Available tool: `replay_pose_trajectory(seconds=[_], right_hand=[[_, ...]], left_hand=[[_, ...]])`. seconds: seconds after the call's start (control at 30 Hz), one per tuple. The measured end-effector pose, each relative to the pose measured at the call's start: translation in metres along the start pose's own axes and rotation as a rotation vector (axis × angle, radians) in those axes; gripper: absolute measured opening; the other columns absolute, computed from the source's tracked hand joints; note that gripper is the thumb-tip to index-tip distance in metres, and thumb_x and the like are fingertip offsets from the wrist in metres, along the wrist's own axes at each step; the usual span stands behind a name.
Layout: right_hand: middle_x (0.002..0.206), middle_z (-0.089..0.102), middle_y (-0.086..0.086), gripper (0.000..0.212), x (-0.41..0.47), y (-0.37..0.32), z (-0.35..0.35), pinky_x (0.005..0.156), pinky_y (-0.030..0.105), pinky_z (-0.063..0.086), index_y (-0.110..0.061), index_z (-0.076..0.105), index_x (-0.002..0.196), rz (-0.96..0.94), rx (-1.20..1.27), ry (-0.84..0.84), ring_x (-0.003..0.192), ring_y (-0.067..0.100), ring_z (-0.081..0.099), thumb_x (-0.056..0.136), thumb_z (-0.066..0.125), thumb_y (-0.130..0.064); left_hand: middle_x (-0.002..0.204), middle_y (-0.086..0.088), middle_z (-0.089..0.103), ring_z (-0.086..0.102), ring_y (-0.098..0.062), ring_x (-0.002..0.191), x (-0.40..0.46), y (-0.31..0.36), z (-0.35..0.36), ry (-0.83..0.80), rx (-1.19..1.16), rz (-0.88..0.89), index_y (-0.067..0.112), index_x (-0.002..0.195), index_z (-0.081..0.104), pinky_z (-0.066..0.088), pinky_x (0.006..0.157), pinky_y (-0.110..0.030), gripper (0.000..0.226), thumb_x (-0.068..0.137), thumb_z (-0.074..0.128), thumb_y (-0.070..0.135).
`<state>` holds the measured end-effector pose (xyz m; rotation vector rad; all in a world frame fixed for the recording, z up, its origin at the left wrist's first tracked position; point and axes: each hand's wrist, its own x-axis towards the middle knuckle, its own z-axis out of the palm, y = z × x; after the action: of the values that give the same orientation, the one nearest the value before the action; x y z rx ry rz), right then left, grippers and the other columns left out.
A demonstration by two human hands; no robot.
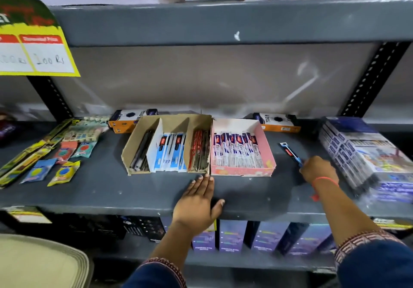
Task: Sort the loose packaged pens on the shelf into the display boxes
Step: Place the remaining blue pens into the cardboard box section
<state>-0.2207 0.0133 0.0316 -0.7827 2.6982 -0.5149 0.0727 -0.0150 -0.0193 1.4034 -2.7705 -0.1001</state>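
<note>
A brown cardboard display box (131,141) stands mid-shelf with three compartments: dark pens on the left, blue packaged pens (171,151) in the middle, red ones on the right. Touching its right side is a pink box (267,144) filled with white-and-purple packaged pens. My right hand (317,168) is closed on the near end of a blue packaged pen (289,152), to the right of the pink box. My left hand (197,202) lies flat and open on the shelf's front edge, its fingertips close to where the two boxes meet.
Loose flat packets (64,172) and long yellow packs lie at the left of the grey shelf (111,189). Two orange-and-white boxes (126,119) sit at the back. A wrapped stack of boxes (366,153) stands at the right. Purple boxes fill the shelf below.
</note>
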Motion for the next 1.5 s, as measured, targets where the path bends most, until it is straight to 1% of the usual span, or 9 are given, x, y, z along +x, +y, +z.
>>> replay_pose_trajectory(seconds=[0.17, 0.3, 0.43, 0.5, 0.73, 0.87, 1.0, 1.37, 1.5], right_hand=[[0.123, 0.060, 0.030, 0.039, 0.006, 0.001, -0.002, 0.092, 0.045, 0.049, 0.005, 0.059, 0.119, -0.016, 0.048, -0.084, 0.112, 0.044, 0.059, 0.083, 0.063, -0.009], [0.120, 0.061, 0.029, 0.038, -0.001, 0.005, -0.007, 0.065, 0.032, 0.049, 0.013, 0.060, 0.114, 0.020, 0.070, -0.133, 0.087, 0.038, 0.061, 0.081, 0.067, -0.007], [0.121, 0.060, 0.032, 0.040, -0.025, 0.008, 0.006, 0.092, 0.042, 0.048, 0.006, 0.061, 0.115, 0.006, 0.040, 0.020, 0.111, 0.043, 0.058, 0.083, 0.060, -0.018], [0.119, 0.060, 0.032, 0.039, -0.037, 0.009, 0.014, 0.093, 0.043, 0.047, 0.004, 0.060, 0.112, -0.020, 0.053, 0.099, 0.113, 0.045, 0.055, 0.081, 0.058, -0.019], [0.091, 0.071, 0.018, 0.010, -0.082, -0.007, 0.017, 0.081, 0.030, 0.045, -0.001, 0.065, 0.088, -0.078, 0.649, 0.255, 0.089, 0.030, 0.063, 0.082, 0.059, 0.002], [0.042, 0.065, -0.011, 0.041, -0.107, -0.024, 0.023, 0.058, 0.014, 0.049, -0.015, 0.056, 0.067, -0.123, 1.155, 0.095, 0.049, 0.002, 0.060, 0.081, 0.046, 0.022], [0.042, 0.065, -0.009, 0.041, -0.135, -0.046, 0.029, 0.049, 0.006, 0.049, -0.012, 0.054, 0.073, -0.169, 1.421, -0.142, 0.041, -0.004, 0.059, 0.081, 0.041, 0.026], [0.046, 0.062, -0.004, 0.040, -0.157, -0.085, 0.044, 0.052, 0.006, 0.050, -0.014, 0.058, 0.074, -0.255, 1.349, -0.306, 0.048, -0.001, 0.062, 0.082, 0.046, 0.024], [0.066, 0.052, 0.007, 0.037, -0.172, -0.119, 0.054, 0.050, 0.003, 0.046, -0.010, 0.059, 0.075, -0.321, 1.170, -0.371, 0.052, 0.003, 0.056, 0.079, 0.048, 0.025]], left_hand=[[0.158, -0.006, 0.002, -0.005, -0.017, 0.144, 0.000, -0.001, 0.000, 0.001, -0.014, 0.005, 0.012, 0.147, 0.000, -0.008, 0.114, -0.027, 0.066, 0.097, 0.020, 0.050], [0.158, -0.006, -0.001, -0.007, -0.017, 0.143, 0.000, -0.002, 0.000, -0.013, -0.039, 0.019, 0.011, 0.147, -0.001, -0.009, 0.114, -0.028, 0.066, 0.097, 0.019, 0.050], [0.158, -0.008, -0.001, -0.006, -0.018, 0.144, 0.001, -0.004, 0.002, -0.018, -0.082, 0.031, 0.010, 0.148, -0.001, -0.008, 0.114, -0.029, 0.067, 0.097, 0.020, 0.049], [0.158, -0.009, 0.002, -0.004, -0.019, 0.144, 0.000, -0.005, 0.003, -0.016, -0.086, 0.038, 0.009, 0.148, 0.001, -0.006, 0.115, -0.030, 0.068, 0.097, 0.021, 0.050], [0.158, -0.009, -0.002, -0.006, -0.019, 0.144, 0.000, -0.010, -0.001, -0.039, -0.100, 0.091, 0.009, 0.147, -0.001, -0.007, 0.114, -0.030, 0.067, 0.098, 0.019, 0.049], [0.158, -0.005, -0.001, -0.004, -0.017, 0.144, -0.005, -0.025, -0.005, -0.027, -0.095, 0.141, 0.011, 0.148, 0.001, -0.007, 0.113, -0.027, 0.063, 0.099, 0.019, 0.047], [0.158, -0.005, 0.001, -0.002, -0.016, 0.144, -0.014, -0.043, -0.005, -0.015, -0.068, 0.133, 0.011, 0.148, 0.002, -0.007, 0.112, -0.026, 0.063, 0.099, 0.019, 0.047], [0.157, -0.004, 0.015, 0.010, -0.017, 0.143, -0.024, -0.061, -0.005, 0.054, -0.059, 0.145, 0.011, 0.147, 0.014, 0.004, 0.115, -0.029, 0.059, 0.099, 0.022, 0.045], [0.155, -0.003, 0.021, 0.017, -0.017, 0.142, -0.034, -0.091, -0.007, 0.123, -0.076, 0.081, 0.012, 0.146, 0.019, 0.010, 0.115, -0.027, 0.055, 0.100, 0.023, 0.042]])
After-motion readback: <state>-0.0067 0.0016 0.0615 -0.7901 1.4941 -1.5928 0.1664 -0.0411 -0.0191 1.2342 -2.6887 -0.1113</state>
